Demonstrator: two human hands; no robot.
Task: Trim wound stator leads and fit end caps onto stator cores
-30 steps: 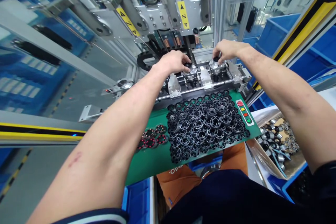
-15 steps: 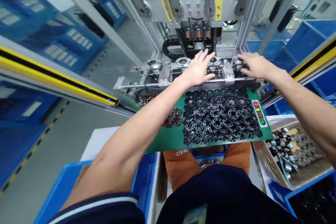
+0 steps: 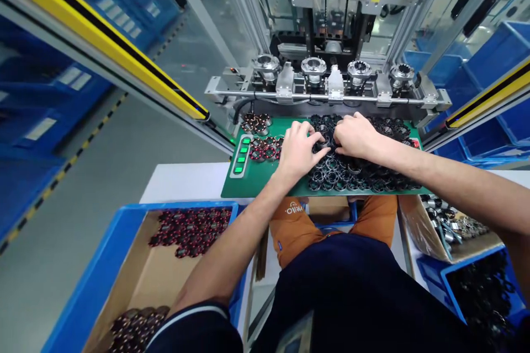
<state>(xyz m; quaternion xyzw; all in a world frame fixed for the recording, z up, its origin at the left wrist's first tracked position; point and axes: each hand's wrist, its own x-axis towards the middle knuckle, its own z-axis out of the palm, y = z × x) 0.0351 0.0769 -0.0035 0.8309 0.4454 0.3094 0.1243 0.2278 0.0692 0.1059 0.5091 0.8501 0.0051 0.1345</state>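
Both hands are low over a green work surface (image 3: 285, 185) packed with black ring-shaped parts (image 3: 331, 181). My left hand (image 3: 298, 149) bends its thumb and fingers around one black ring (image 3: 322, 144) at the left edge of the pile. Close beside it, my right hand (image 3: 356, 135) has its fingertips drawn together among the rings; what they pinch is mostly hidden. Left of my left hand lie wire-wound stator cores (image 3: 269, 149) with red marks. Behind the pile, metal fixtures stand in a row; the two right ones, a third fixture (image 3: 359, 70) and an end fixture (image 3: 401, 71), carry dark toothed pieces.
A panel with green buttons (image 3: 240, 157) is at the surface's left end. Yellow-black posts (image 3: 165, 88) flank the machine. At lower left, a blue bin (image 3: 120, 231) holds more wound cores. A cardboard box (image 3: 422, 226) of metal parts and a dark-filled bin (image 3: 449, 281) sit at right.
Both hands have come back from the metal fixtures to the black rings on the green surface. The head view has shifted, showing more of the left side and the lower-left bin.
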